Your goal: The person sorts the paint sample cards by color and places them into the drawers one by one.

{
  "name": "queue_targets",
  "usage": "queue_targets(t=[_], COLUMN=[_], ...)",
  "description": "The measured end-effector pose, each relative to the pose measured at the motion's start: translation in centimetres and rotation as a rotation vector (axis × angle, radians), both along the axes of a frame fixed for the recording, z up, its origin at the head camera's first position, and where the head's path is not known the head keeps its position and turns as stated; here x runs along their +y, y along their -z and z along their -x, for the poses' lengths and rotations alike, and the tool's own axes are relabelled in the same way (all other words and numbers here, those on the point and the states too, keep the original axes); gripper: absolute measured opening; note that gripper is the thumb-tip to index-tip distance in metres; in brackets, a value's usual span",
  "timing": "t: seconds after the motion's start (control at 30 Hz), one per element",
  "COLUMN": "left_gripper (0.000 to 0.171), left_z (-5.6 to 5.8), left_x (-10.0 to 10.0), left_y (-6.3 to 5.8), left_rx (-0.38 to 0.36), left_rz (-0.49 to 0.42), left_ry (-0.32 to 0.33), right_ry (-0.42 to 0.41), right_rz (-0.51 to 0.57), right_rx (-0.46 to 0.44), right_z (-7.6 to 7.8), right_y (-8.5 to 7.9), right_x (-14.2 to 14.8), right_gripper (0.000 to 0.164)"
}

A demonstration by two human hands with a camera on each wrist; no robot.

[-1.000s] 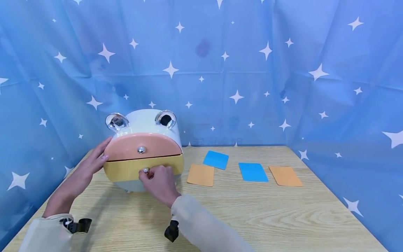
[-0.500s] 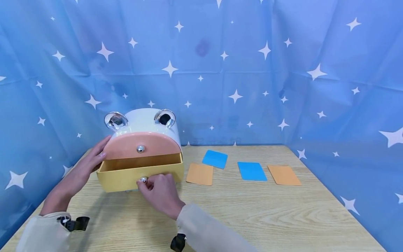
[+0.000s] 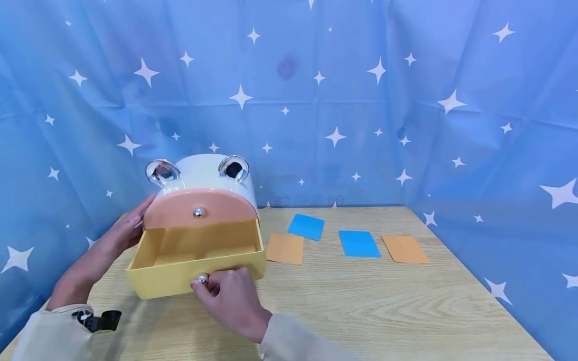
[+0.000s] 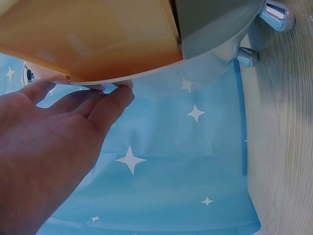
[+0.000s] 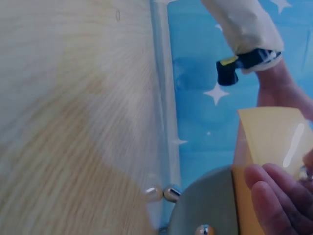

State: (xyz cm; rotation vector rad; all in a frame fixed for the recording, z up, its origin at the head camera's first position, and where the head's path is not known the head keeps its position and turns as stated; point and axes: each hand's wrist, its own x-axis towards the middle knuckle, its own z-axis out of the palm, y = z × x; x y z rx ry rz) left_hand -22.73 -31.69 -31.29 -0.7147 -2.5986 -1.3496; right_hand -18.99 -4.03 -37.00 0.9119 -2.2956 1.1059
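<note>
A frog-shaped chest of drawers with a white top [image 3: 205, 173] and silver-ringed eyes stands at the left of the table. Its yellow middle drawer [image 3: 162, 281] is pulled far out, and the part of its inside that shows holds nothing. My right hand [image 3: 237, 301] pinches the drawer's round silver knob [image 3: 202, 278] between thumb and curled forefinger. Above, the pink drawer [image 3: 176, 210] is closed. My left hand [image 3: 119, 233] rests its straight fingers against the chest's left side, as the left wrist view shows too. A grey lower drawer [image 5: 205, 205] appears in the right wrist view.
Two blue cards [image 3: 307, 226] and two orange cards [image 3: 405, 249] lie flat on the wooden table [image 3: 384, 311] to the right of the chest. A blue curtain [image 3: 289, 130] with white stars surrounds the table at the back and sides.
My right hand has drawn the yellow drawer from closed to far out, toward me, keeping its pinch on the knob. The left hand stays at the chest's side.
</note>
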Motion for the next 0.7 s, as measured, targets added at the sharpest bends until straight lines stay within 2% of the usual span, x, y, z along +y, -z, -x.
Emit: queue_targets(t=[0.23,0.4,0.47,0.57,0.7], left_gripper=[0.051,0.051,0.051,0.051,0.051], left_z=[0.1,0.0,-0.1,-0.1,-0.1], left_x=[-0.2,-0.2,-0.2,-0.2,0.1], left_y=[-0.1,0.1,0.1,0.0,0.0], left_rx=[-0.021,-0.025,-0.02,-0.013,-0.007], left_rz=[0.022,0.013,0.005,-0.003,0.002], left_ry=[-0.018,-0.008,0.0,0.002,-0.005], right_ry=[-0.015,-0.088,-0.155,-0.319,-0.557], right_rz=[0.002,-0.077,-0.152,-0.322,-0.564], right_rx=[0.008,0.023,0.013,-0.057,-0.206], right_z=[-0.5,-0.5,-0.4,-0.1,1.0], right_y=[-0.2,-0.1,-0.1,-0.2,-0.6], right_x=[0.2,0.9,1.6,3.2,6.3], right_gripper=[0.049,0.037,0.031,0.026,0.019])
